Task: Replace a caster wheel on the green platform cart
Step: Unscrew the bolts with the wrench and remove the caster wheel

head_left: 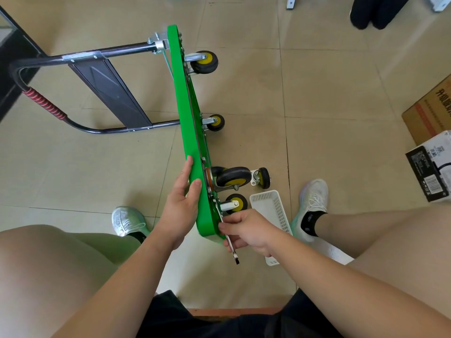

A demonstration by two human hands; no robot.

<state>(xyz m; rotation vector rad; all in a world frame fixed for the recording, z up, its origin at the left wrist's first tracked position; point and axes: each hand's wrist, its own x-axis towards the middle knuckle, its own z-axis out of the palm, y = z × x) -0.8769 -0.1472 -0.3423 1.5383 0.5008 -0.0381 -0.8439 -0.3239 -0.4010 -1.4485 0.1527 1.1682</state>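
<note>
**Cart on its edge, spanner at the near caster**

The green platform cart (184, 113) stands tipped on 1 long edge on the floor, its black handle (109, 51) lying out flat to the left and its wheels facing right.

The left hand (180, 208) lies flat against the deck's top face near the near end, fingers straight and thumb over the upper edge; it is bracing, not gripping. To its right, the right hand (249, 230) is closed round a wrench (233, 252), whose head reaches up towards the mounting plate of the near caster (236, 203); the bolt itself is hidden.

Further right, a loose caster (263, 178) sits on the floor just beyond a white basket (273, 208).

The deck looks stiff, smooth plastic, likely slippery under a flat palm. Balanced on its edge, it would probably tip or skid when the wrench is pulled hard. A firmer hold over the upper edge, close to the caster being worked, seems safest. The caster looks small, hard and free to swivel, so it is best taken by its metal fork.
</note>
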